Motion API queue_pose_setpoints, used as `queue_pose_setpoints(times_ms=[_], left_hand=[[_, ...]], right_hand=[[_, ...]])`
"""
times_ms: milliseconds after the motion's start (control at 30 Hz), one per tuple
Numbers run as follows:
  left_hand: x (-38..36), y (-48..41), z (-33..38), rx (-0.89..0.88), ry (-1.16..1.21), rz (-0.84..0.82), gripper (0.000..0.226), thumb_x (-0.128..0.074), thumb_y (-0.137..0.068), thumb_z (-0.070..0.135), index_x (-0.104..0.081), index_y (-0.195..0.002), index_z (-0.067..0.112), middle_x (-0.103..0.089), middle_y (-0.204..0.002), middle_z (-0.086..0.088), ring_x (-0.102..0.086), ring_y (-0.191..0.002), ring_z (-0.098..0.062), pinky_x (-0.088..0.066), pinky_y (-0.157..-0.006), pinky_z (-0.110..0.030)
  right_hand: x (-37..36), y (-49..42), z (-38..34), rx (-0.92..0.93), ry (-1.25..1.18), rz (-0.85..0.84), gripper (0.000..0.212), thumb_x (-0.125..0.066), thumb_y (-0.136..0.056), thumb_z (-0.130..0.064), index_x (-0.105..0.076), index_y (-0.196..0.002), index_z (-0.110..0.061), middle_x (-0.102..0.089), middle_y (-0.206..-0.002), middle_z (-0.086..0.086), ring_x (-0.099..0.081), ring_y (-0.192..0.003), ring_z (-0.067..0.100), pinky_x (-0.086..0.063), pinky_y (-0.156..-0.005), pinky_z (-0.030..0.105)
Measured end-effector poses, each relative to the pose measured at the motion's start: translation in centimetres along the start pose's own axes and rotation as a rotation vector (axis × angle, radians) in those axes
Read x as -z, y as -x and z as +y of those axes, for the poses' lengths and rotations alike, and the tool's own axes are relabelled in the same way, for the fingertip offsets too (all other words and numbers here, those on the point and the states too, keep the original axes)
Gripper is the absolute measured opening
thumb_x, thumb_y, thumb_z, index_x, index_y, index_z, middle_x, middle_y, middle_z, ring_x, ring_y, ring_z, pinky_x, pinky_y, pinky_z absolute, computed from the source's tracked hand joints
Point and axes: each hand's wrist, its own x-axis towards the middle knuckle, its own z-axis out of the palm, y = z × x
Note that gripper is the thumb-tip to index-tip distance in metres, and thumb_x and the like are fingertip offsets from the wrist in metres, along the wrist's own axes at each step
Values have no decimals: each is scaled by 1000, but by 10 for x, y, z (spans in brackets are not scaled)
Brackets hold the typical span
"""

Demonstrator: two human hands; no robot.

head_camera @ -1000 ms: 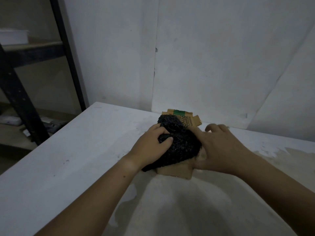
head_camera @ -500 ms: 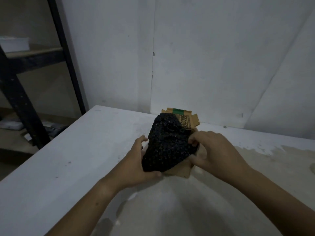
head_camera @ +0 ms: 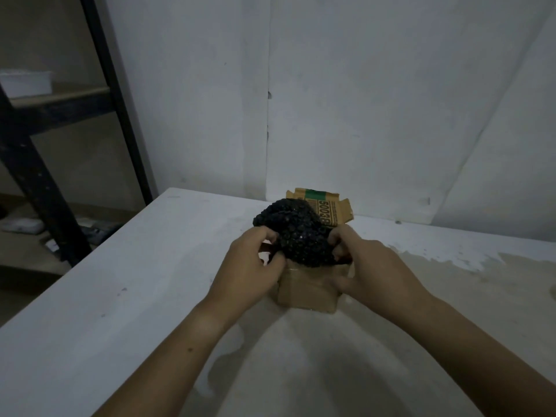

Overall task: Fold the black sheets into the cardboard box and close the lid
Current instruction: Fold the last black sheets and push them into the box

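Note:
A small cardboard box (head_camera: 307, 291) stands on the white table (head_camera: 120, 290), its lid flap (head_camera: 323, 207) with a green stripe and printed digits raised behind it. A bunched wad of bumpy black sheets (head_camera: 296, 233) bulges out of the box's open top. My left hand (head_camera: 251, 270) grips the wad's left edge, fingers curled over it. At the wad's right edge my right hand (head_camera: 368, 270) pinches the sheets, its thumb resting against the box's front right corner. The inside of the box is hidden.
A white wall rises right behind the box. A dark metal shelf rack (head_camera: 45, 164) stands off the table's left side, with a white tray (head_camera: 25, 82) on a shelf and small items on the floor. The table's right part shows worn beige patches (head_camera: 496, 281).
The wad, lifted and stretched tall half a second ago, has come down lower onto the box. Both hands have shifted to its left and right edges, and the box front shows more.

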Motion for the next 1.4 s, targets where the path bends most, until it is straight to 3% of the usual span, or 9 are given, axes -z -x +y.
queue_pose_setpoints(times_ms=[200, 433, 633, 733, 867, 1067, 1133, 1300, 1400], left_hand=[[0, -1, 5, -40, -49, 14, 10, -61, -93, 19, -68, -100, 18, -59, -111, 11, -60, -103, 0, -55, -77, -25], [-6, -5, 2, -36, -158, -108, 28, -50, -102, 28, -69, -117, 13, -51, -124, 6, -53, -111, -3, -47, -90, -22], [-8, -9, 1, -23, -235, -125, 19, -54, -100, 25, -69, -103, 14, -46, -121, 4, -51, -103, 0, -36, -80, -4], [-11, -9, 1, -16, -228, -111, 17, -58, -98, 22, -70, -102, 12, -47, -121, 3, -52, -103, -2, -39, -83, -11], [-11, -8, 1, 0, -195, -89, 12, -62, -96, 19, -71, -103, 15, -50, -117, 6, -53, -101, 2, -34, -82, -1], [-15, -4, 0, -18, -106, -10, 6, -65, -93, 18, -62, -88, 18, -53, -106, 8, -57, -95, 3, -46, -80, -16], [-13, -1, -2, -37, -169, -46, 15, -58, -98, 29, -67, -90, 19, -50, -115, 10, -55, -99, 2, -49, -80, -21], [-1, 7, 0, -129, -339, -172, 34, -45, -99, 49, -68, -107, 25, -41, -135, 13, -49, -114, -3, -50, -81, -29], [3, 7, 1, -147, -398, -211, 32, -46, -99, 47, -67, -108, 25, -40, -138, 10, -46, -116, -8, -52, -82, -35]], right_hand=[[-5, -5, -7, 122, 187, -4, 10, -60, -78, -8, -62, -84, -15, -60, -91, 3, -58, -82, 26, -40, -63, 35], [-8, -11, 2, 131, 202, -75, 24, -62, -86, -19, -69, -109, -17, -52, -123, -1, -48, -104, 22, -41, -83, 31], [-5, 2, 4, 68, -148, 170, 20, -68, -81, -44, -57, -92, -31, -56, -88, -18, -53, -82, 2, -45, -69, 21], [-11, -1, -5, 15, -196, 189, 17, -71, -83, -33, -54, -82, -33, -58, -77, -19, -57, -74, -1, -46, -62, 21], [-20, -13, -9, -136, -260, 208, 17, -70, -83, -22, -57, -79, -32, -60, -72, -15, -57, -69, -1, -45, -57, 18], [-15, -21, -15, -198, -124, 172, 15, -67, -78, -24, -55, -76, -32, -61, -68, -13, -58, -64, 7, -44, -55, 27], [-13, -18, -18, -163, -66, 156, 6, -67, -79, -32, -61, -82, -32, -64, -72, -12, -63, -69, 11, -51, -63, 30], [-10, 0, -23, 16, 90, 102, 49, -70, -74, -53, -55, -115, -30, -67, -92, -12, -65, -79, 13, -48, -77, 33], [-14, -3, -25, 71, 199, 56, 34, -67, -82, -46, -59, -110, -28, -60, -106, -8, -59, -96, 18, -38, -79, 33]])
